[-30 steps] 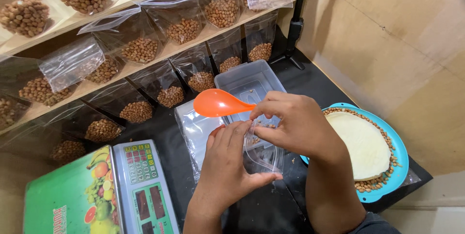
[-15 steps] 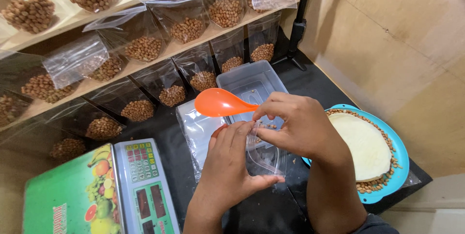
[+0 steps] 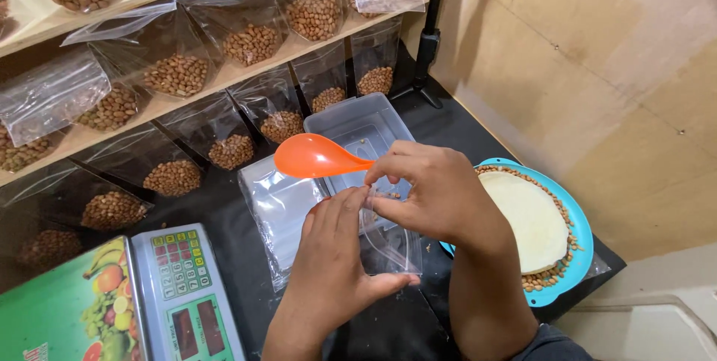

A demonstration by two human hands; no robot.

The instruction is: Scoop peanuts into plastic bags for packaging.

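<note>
The right hand was closed on two things at once: its fingers pinched the handle of an orange spoon, whose bowl pointed left above the tabletop, and the same grip pressed on the top edge of a small clear zip bag; the left hand lay flat against the near left side of that bag, fingers together and stretched upward to its mouth, thumb reaching right beneath it (whether the bag's mouth was open could not be told). The bag hung just in front of a clear plastic tub, which stood on the black tabletop and held only a few loose nuts; a flat stack of empty clear bags lay just left of the hands, partly under the left one. At the right, touching the right forearm's side, sat a blue plate with a pale round disc on it and peanuts scattered round its rim. At the near left stood a weighing scale with a fruit-printed green platform; on the far side, wooden shelves carried rows of filled bags of peanuts, and a black stand rose at the far right.
</note>
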